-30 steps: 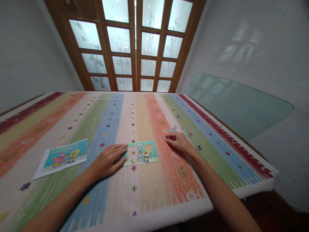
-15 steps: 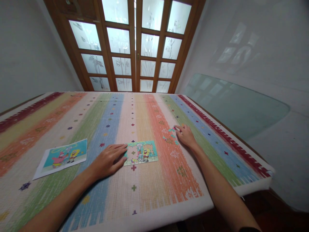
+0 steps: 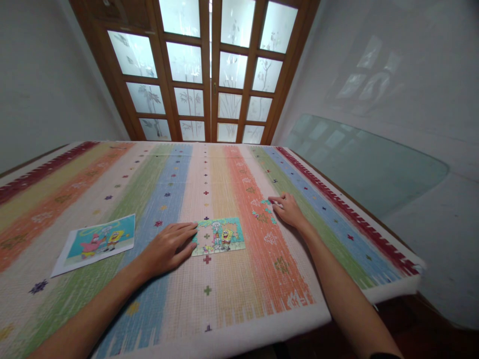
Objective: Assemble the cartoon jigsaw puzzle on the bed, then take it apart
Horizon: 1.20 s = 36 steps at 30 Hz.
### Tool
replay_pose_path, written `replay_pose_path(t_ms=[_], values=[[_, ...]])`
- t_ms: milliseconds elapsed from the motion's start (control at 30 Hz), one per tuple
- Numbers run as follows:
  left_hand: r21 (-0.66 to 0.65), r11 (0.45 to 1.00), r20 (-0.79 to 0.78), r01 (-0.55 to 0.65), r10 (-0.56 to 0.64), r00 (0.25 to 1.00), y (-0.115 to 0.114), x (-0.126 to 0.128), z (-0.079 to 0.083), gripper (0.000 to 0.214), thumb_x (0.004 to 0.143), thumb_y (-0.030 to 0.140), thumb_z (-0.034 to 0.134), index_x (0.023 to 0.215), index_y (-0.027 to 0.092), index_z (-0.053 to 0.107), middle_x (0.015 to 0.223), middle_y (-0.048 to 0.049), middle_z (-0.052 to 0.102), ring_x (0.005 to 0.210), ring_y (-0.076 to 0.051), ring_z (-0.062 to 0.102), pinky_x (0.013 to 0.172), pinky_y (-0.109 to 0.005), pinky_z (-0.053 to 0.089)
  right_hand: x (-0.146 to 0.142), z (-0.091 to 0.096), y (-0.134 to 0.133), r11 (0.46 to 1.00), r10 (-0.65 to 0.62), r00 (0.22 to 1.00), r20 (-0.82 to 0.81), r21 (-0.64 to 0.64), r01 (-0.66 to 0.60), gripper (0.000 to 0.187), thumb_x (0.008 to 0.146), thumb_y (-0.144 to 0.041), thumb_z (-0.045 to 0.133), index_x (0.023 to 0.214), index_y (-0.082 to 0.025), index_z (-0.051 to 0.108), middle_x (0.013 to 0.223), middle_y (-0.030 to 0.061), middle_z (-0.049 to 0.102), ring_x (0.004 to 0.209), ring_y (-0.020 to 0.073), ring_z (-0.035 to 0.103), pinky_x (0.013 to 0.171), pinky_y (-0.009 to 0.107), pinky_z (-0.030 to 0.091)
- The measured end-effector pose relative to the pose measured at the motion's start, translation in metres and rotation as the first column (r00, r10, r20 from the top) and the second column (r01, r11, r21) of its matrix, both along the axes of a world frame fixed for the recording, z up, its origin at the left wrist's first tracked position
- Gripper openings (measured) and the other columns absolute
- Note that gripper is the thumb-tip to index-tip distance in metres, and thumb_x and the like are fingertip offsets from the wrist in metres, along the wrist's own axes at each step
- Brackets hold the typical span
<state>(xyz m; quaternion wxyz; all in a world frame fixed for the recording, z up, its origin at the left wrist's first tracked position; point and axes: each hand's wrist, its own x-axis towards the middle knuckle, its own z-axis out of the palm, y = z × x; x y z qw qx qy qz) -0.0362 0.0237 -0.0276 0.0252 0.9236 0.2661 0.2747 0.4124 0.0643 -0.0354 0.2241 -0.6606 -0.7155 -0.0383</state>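
Your right hand (image 3: 288, 210) is at the teal jigsaw pieces (image 3: 268, 211), pinching or not you can't tell; leftward lies the rectangular part-built puzzle (image 3: 226, 236), long axis crosswise, your left hand (image 3: 169, 248) loosely spread at its left end.

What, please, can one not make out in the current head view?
All in the head view:
Whether the right hand holds anything: its fingertips show too small to tell.
Part of the left edge of the puzzle: covered by the left hand.
The number of loose pieces: too small, and the right hand may hide some.
The left side of the tablecloth: cut off by the picture's edge.
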Motion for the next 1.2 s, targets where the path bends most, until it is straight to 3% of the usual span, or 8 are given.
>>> replay_pose_path(t_ms=[133, 333, 633, 1033, 1200], values=[[0.009, 1.000, -0.005, 0.003, -0.003, 1.000, 0.001, 0.000, -0.001, 0.032, 0.102, 0.032, 0.054, 0.130, 0.019, 0.063, 0.131, -0.0140, 0.068, 0.120, -0.030, 0.065, 0.099, -0.052, 0.057, -0.004, 0.002, -0.001, 1.000, 0.017, 1.000, -0.013, -0.002, -0.017, 0.026, 0.087, -0.025, 0.059, 0.104, -0.022, 0.079, 0.094, 0.0100, 0.060, 0.095, 0.0274, 0.057, 0.092, 0.039, 0.044], [0.026, 1.000, -0.019, 0.003, -0.003, 1.000, 0.000, 0.000, -0.001, 0.032, 0.103, 0.033, 0.053, 0.130, 0.019, 0.063, 0.131, -0.0141, 0.068, 0.120, -0.030, 0.065, 0.099, -0.051, 0.057, -0.012, 0.006, -0.003, 0.998, 0.060, 0.997, -0.048, -0.025, -0.061, 0.033, 0.089, -0.024, 0.056, 0.115, -0.021, 0.076, 0.093, 0.0094, 0.060, 0.094, 0.0264, 0.058, 0.092, 0.039, 0.044], [0.022, 1.000, -0.019, 0.004, -0.004, 1.000, 0.001, -0.001, -0.002, 0.032, 0.103, 0.033, 0.053, 0.130, 0.018, 0.063, 0.132, -0.0142, 0.067, 0.120, -0.030, 0.065, 0.099, -0.052, 0.056, -0.012, 0.019, -0.012, 0.982, 0.158, 0.979, -0.125, -0.084, -0.169, 0.016, 0.085, -0.033, 0.068, 0.081, -0.019, 0.074, 0.084, 0.0062, 0.061, 0.080, 0.0209, 0.057, 0.079, 0.032, 0.044], [0.025, 1.000, -0.020, 0.005, -0.004, 1.000, 0.001, -0.001, -0.002, 0.032, 0.103, 0.033, 0.053, 0.130, 0.018, 0.062, 0.133, -0.0138, 0.067, 0.120, -0.030, 0.065, 0.100, -0.051, 0.056, -0.012, 0.016, -0.009, 0.958, 0.143, 0.949, -0.281, -0.202, -0.204, 0.007, 0.081, -0.026, 0.065, 0.080, -0.021, 0.061, 0.074, 0.0024, 0.063, 0.068, 0.0174, 0.055, 0.065, 0.028, 0.040], [0.037, 0.999, -0.031, 0.000, 0.001, 1.000, 0.001, -0.001, -0.001, 0.032, 0.104, 0.033, 0.051, 0.128, 0.017, 0.063, 0.131, -0.0142, 0.067, 0.119, -0.030, 0.066, 0.098, -0.051, 0.057, -0.026, 0.024, -0.014, 0.957, 0.162, 0.908, -0.387, -0.165, -0.241, 0.001, 0.083, -0.021, 0.062, 0.083, -0.020, 0.063, 0.074, 0.0029, 0.066, 0.068, 0.0177, 0.059, 0.066, 0.029, 0.043]])
